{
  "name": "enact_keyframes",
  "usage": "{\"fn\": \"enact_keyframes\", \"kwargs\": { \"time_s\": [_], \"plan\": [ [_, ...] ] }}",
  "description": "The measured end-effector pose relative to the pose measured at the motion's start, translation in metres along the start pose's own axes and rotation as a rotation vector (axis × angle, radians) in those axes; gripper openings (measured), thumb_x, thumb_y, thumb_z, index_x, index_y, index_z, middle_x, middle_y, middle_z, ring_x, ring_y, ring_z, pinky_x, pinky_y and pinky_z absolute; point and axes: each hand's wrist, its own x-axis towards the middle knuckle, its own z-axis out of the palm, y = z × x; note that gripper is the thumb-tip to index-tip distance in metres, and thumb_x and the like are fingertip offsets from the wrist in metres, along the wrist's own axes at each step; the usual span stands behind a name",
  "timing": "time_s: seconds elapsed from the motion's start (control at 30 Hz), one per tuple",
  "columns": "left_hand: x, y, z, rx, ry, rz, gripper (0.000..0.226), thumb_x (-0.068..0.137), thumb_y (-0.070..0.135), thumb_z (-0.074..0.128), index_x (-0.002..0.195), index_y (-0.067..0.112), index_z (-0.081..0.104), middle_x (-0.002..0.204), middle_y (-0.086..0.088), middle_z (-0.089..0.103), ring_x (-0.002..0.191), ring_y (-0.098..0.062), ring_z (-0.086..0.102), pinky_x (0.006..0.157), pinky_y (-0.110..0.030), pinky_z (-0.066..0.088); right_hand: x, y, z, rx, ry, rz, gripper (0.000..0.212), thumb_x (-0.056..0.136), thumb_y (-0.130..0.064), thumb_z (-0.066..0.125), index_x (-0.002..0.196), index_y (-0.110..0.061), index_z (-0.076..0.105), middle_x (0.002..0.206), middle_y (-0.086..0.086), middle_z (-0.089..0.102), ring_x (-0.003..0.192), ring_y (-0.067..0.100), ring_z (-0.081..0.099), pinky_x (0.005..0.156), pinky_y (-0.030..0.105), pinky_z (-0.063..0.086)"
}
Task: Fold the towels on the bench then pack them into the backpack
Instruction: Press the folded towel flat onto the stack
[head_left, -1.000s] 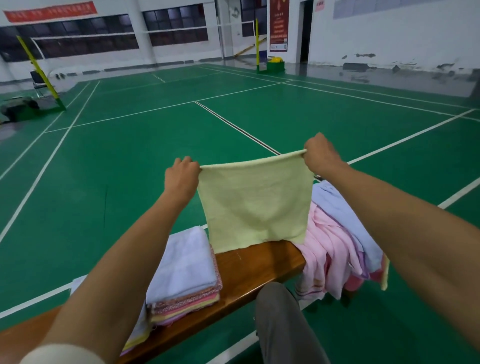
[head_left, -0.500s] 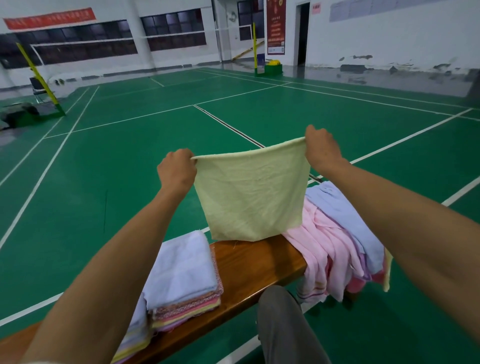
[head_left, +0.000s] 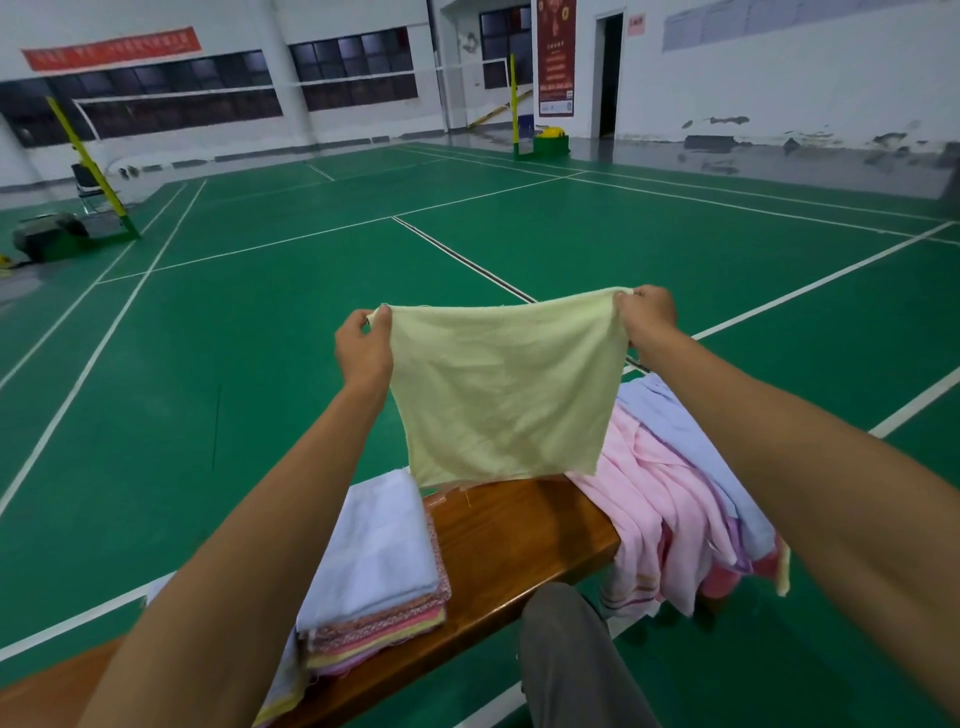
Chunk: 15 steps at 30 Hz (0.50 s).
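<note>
A pale yellow towel (head_left: 501, 389) hangs spread out in the air above the wooden bench (head_left: 514, 540). My left hand (head_left: 362, 348) pinches its upper left corner and my right hand (head_left: 647, 317) pinches its upper right corner. The towel's top edge sags a little between them, and its lower edge hangs just over the bench top. A stack of folded towels (head_left: 379, 571), white on top, lies on the bench at the left. A heap of unfolded pink and light blue towels (head_left: 670, 499) drapes over the bench's right end. No backpack is in view.
My knee in grey trousers (head_left: 566, 649) shows below the bench. Green court floor (head_left: 260, 338) with white lines stretches all around. A yellow net post on a green base (head_left: 93, 171) stands far left, and another post (head_left: 519, 119) far back.
Both hands have lifted the yellow towel slightly and turned it more flat-on. The top edge, taut a second ago, now sags between the hands.
</note>
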Motion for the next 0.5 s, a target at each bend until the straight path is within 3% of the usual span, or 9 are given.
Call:
{"fn": "enact_keyframes", "kwargs": {
  "time_s": [0.07, 0.13, 0.2, 0.27, 0.37, 0.5],
  "plan": [
    [-0.001, -0.003, -0.002, 0.014, 0.012, 0.032, 0.032, 0.093, 0.036, 0.062, 0.086, 0.005, 0.065, 0.075, 0.000, 0.057, 0.067, -0.014, 0.046, 0.063, -0.031, 0.040, 0.004, 0.006, -0.001, -0.005, -0.023, 0.011, 0.019, 0.088, -0.018, 0.058, 0.071, -0.012, 0.051, 0.077, 0.006, 0.046, 0.077, 0.021, 0.042, 0.067, 0.033, 0.037],
    [0.000, -0.008, -0.002, 0.036, 0.009, 0.055, 0.034, 0.092, 0.035, 0.063, 0.083, 0.002, 0.063, 0.073, -0.001, 0.055, 0.066, -0.014, 0.043, 0.063, -0.031, 0.038, 0.006, 0.008, -0.005, -0.021, -0.053, 0.046, 0.009, 0.090, -0.017, 0.062, 0.087, -0.009, 0.062, 0.090, 0.007, 0.056, 0.083, 0.026, 0.053, 0.073, 0.032, 0.043],
    [0.000, -0.012, -0.002, 0.063, 0.002, 0.061, 0.035, 0.093, 0.035, 0.063, 0.083, 0.001, 0.063, 0.073, -0.001, 0.053, 0.066, -0.015, 0.041, 0.063, -0.031, 0.036, 0.011, 0.008, -0.007, -0.029, -0.065, 0.089, 0.026, 0.091, -0.018, 0.065, 0.111, -0.001, 0.065, 0.106, 0.008, 0.062, 0.098, 0.029, 0.061, 0.080, 0.030, 0.045],
    [-0.001, -0.016, 0.001, 0.066, -0.006, 0.044, 0.036, 0.092, 0.035, 0.063, 0.083, 0.001, 0.062, 0.073, -0.002, 0.053, 0.066, -0.015, 0.041, 0.063, -0.031, 0.036, 0.014, 0.009, -0.007, -0.038, -0.064, 0.108, 0.033, 0.090, -0.017, 0.066, 0.117, 0.001, 0.064, 0.114, 0.011, 0.066, 0.100, 0.029, 0.064, 0.079, 0.029, 0.044],
    [-0.003, -0.023, 0.006, 0.067, -0.011, 0.009, 0.038, 0.090, 0.040, 0.062, 0.081, 0.003, 0.061, 0.071, -0.002, 0.052, 0.065, -0.016, 0.040, 0.062, -0.032, 0.036, 0.018, 0.012, -0.005, -0.033, -0.062, 0.127, 0.028, 0.091, -0.017, 0.065, 0.111, 0.001, 0.065, 0.111, 0.013, 0.067, 0.092, 0.028, 0.061, 0.076, 0.029, 0.042],
    [-0.002, -0.025, 0.019, 0.002, -0.005, -0.099, 0.033, 0.095, 0.037, 0.061, 0.089, 0.004, 0.062, 0.078, -0.004, 0.053, 0.069, -0.018, 0.043, 0.065, -0.032, 0.038, 0.023, 0.012, -0.003, 0.043, -0.037, 0.127, 0.010, 0.092, -0.016, 0.062, 0.089, -0.007, 0.060, 0.093, 0.010, 0.060, 0.079, 0.023, 0.051, 0.067, 0.030, 0.041]
  ]
}}
